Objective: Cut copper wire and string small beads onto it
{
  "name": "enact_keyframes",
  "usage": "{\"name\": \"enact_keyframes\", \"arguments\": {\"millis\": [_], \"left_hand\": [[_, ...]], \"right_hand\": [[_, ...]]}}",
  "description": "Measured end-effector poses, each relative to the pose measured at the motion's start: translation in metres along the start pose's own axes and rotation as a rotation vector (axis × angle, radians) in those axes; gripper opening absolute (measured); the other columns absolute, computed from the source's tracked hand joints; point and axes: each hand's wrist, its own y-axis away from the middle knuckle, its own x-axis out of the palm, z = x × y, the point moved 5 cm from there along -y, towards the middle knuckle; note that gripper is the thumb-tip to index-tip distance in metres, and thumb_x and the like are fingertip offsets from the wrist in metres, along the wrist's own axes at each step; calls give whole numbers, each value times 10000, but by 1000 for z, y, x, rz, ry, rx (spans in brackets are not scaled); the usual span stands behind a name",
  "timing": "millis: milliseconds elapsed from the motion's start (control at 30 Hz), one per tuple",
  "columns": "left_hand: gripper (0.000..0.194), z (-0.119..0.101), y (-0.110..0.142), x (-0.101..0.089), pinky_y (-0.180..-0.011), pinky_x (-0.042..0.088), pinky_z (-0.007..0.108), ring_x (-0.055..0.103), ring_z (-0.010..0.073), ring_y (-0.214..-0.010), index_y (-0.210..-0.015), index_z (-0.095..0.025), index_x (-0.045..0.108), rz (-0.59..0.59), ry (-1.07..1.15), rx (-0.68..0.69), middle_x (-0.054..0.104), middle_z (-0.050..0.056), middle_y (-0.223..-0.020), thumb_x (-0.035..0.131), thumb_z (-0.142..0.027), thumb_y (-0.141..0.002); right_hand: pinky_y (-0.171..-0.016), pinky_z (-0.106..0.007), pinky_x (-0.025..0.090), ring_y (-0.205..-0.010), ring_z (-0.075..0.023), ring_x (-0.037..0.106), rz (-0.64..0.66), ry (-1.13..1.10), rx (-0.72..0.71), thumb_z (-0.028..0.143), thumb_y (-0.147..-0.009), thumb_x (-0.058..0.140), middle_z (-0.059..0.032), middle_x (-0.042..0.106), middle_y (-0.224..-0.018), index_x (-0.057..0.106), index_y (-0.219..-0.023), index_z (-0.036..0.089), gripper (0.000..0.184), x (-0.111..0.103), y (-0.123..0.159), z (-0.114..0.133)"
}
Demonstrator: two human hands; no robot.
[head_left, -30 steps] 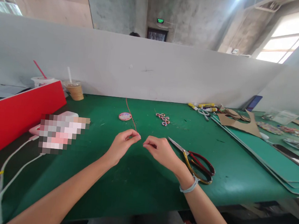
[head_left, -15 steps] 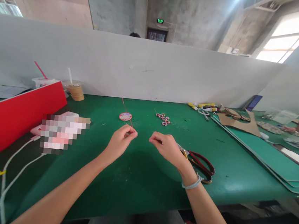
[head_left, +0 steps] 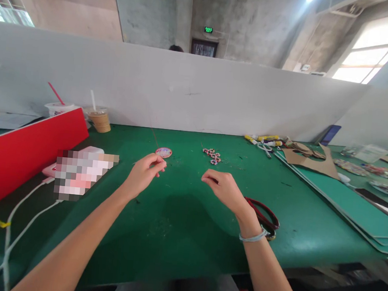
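Note:
My left hand (head_left: 143, 173) is closed in a pinch just in front of a small round disc (head_left: 163, 151) with a red edge. A thin reddish cord (head_left: 155, 137) runs from the disc toward the back of the table. Whatever the left fingertips hold is too small to see. My right hand (head_left: 223, 188), also pinched, hovers apart from the left; what lies between its fingers is hidden. Beyond it rests a small cluster of beaded, flower-like pieces (head_left: 212, 156). Red-handled shears (head_left: 265, 213) lie partly behind my right wrist.
A white partition (head_left: 192, 90) closes off the back of the green table (head_left: 171, 235). At left stand a red panel (head_left: 24, 161), drinks cups (head_left: 100, 120) and a blurred pink device with white cables (head_left: 10, 228). Cut cardboard (head_left: 315, 164), markers (head_left: 266, 138) and green boards (head_left: 339, 200) occupy the right.
My left hand has moved left and slightly up, close to the disc. My right hand has shifted a little right, covering the shears' blades. The hands are farther apart.

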Motion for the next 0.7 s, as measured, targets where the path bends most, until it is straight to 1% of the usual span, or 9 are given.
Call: {"name": "enact_keyframes", "arguments": {"millis": [167,367,467,533,600,633,700], "left_hand": [[199,4,-1,-1,-619,404,277,544,151,-613,-724,-202,568,-13,-8,-5,603,0,-733,509,-369,-814],[198,3,0,-1,-625,399,280,545,149,-608,-730,-200,558,-33,-8,11,596,0,-738,502,-367,-820],[193,4,0,-1,-628,400,281,548,152,-611,-737,-202,557,-45,14,5,599,2,-738,512,-372,-815],[194,5,0,-2,-625,399,281,547,154,-610,-739,-202,559,-60,32,-9,604,3,-737,518,-377,-809],[193,6,0,-2,-619,395,279,542,152,-604,-741,-200,562,-81,54,-22,608,3,-736,525,-379,-804],[192,5,0,-2,-616,392,279,539,150,-600,-741,-198,562,-94,71,-25,608,3,-734,529,-378,-802],[187,3,1,-2,-617,388,277,530,145,-596,-735,-196,558,-118,130,-18,600,1,-725,538,-369,-802]], "right_hand": [[-607,-222,362,-626,-124,548,-54,2,5,212,-867,489,6,637,-710,627,-781,206,163,-7,-1,-5],[-597,-230,363,-600,-119,525,-42,40,13,192,-862,488,13,618,-682,611,-778,206,150,-5,0,-4],[-611,-241,405,-641,-133,566,-52,-41,65,247,-839,534,-6,643,-723,617,-803,203,101,-6,0,-5],[-654,-259,454,-735,-155,613,-130,-202,133,315,-841,536,-40,671,-823,619,-904,197,158,-12,-1,-9],[-693,-288,493,-825,-177,640,-280,-396,207,359,-858,498,-78,677,-917,596,-1013,182,256,-21,0,-16],[-680,-296,505,-816,-183,651,-359,-474,252,365,-859,487,-89,679,-914,589,-1027,169,277,-26,1,-21],[-589,-285,510,-695,-184,668,-460,-577,364,368,-832,519,-85,683,-803,598,-966,143,274,-28,4,-31]]}}
